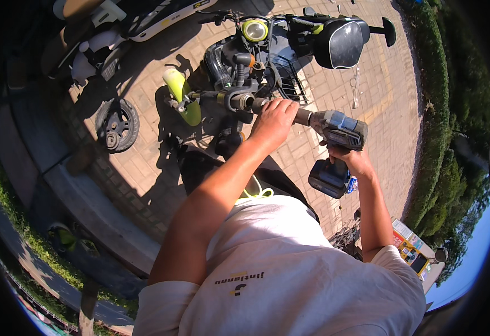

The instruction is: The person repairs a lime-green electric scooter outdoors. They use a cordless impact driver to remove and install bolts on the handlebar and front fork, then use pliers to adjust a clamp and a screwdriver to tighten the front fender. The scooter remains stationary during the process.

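My left hand wraps around the long cylindrical socket at the nose of a cordless impact wrench. My right hand grips the wrench's handle, above its black battery pack. The socket's front end faces the open round end of a metal tube on an electric two-wheeler's front assembly. Whether socket and tube touch, I cannot tell. A turn signal with an orange lens stands just beyond the tube. To its left is a yellow-green mudguard.
A detached wheel with tyre lies on the brick paving at left. Beyond the work stand a round headlight, a wire basket and a black padded seat or backrest. White scooters are parked upper left. A hedge borders the right.
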`<state>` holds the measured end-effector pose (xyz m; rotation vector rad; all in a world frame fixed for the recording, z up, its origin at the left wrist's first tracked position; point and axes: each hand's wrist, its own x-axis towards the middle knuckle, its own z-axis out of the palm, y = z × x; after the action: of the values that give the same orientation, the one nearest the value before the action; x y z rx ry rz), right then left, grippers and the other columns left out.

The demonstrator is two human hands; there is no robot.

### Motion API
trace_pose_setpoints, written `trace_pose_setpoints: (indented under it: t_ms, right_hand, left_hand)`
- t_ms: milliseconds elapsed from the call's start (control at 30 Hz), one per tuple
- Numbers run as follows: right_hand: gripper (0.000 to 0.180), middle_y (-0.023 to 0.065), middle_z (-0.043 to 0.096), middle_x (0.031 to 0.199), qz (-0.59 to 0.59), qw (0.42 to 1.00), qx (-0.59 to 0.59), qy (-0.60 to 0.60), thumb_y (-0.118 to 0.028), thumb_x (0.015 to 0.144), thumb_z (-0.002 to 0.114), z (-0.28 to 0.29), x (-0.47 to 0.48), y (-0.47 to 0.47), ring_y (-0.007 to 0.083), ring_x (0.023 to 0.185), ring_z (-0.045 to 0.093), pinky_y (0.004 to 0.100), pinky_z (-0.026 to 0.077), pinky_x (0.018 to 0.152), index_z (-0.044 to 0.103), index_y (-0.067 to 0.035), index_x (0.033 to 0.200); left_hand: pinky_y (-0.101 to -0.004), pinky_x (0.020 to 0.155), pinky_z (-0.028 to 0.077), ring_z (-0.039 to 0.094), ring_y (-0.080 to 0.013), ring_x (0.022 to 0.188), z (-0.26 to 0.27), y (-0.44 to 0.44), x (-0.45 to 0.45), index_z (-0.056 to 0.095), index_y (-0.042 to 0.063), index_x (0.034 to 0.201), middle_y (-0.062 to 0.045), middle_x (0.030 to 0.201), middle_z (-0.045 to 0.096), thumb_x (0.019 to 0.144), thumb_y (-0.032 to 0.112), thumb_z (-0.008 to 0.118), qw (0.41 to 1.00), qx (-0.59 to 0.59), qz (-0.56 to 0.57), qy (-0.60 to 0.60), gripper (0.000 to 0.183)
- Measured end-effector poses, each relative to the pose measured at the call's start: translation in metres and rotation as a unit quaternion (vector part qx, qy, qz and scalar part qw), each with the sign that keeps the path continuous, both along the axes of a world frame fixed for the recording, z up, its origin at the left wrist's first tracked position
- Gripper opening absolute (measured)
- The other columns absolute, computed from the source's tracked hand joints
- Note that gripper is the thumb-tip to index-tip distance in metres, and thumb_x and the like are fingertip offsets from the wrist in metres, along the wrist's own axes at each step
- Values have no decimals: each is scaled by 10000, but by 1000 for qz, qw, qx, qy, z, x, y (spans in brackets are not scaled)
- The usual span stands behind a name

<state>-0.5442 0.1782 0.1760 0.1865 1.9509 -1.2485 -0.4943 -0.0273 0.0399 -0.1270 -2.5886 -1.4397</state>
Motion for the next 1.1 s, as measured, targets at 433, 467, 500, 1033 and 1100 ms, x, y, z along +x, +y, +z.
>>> trace_pose_setpoints:
  t_ms: [433, 467, 500, 1033, 1100]
  right_hand:
    - [340, 53, 662, 917, 32, 996, 74, -27, -55, 681, 745, 23, 2, 48, 150, 704, 603, 319, 515, 652, 651, -34, 1007]
    - [390, 40, 661, 909, 76, 995, 67, 6, -80, 667, 772, 30, 0, 47, 149, 756, 615, 318, 515, 705, 648, -46, 1035]
    - [395, 37, 661, 906, 87, 994, 52, 27, -80, 669, 769, 35, 1, 43, 146, 769, 615, 313, 512, 718, 644, -43, 1042]
    - [473, 49, 657, 967, 268, 961, 18, 65, -108, 668, 774, 13, 48, -34, 162, 889, 593, 334, 496, 829, 618, -29, 1107]
    - [474, 52, 646, 953, 290, 952, 30, 92, -93, 677, 745, 8, 82, -67, 171, 867, 581, 331, 492, 824, 602, -22, 1122]
  left_hand:
    - [-419, 959, 390, 516, -308, 1102, 46, 5, 11, 549, 26, 1194, -114, 1149, 569, 713, 26, 669, 996, -27, -77, -47, 496]
    - [-418, 957, 390, 518, -308, 1100, 49, 2, 18, 555, 31, 1189, -114, 1148, 571, 706, 22, 670, 997, -18, -69, -41, 496]
    - [-418, 956, 391, 520, -308, 1099, 54, 1, 24, 560, 35, 1183, -114, 1147, 572, 699, 18, 671, 997, -9, -64, -36, 497]
    - [-357, 975, 489, 561, -238, 1174, 109, -143, 310, 524, 41, 1251, -141, 1295, 560, 773, -101, 671, 832, 400, 369, -106, 520]
    - [-376, 981, 486, 559, -255, 1178, 105, -150, 357, 516, 46, 1257, -143, 1302, 553, 800, -80, 665, 806, 442, 392, -38, 496]
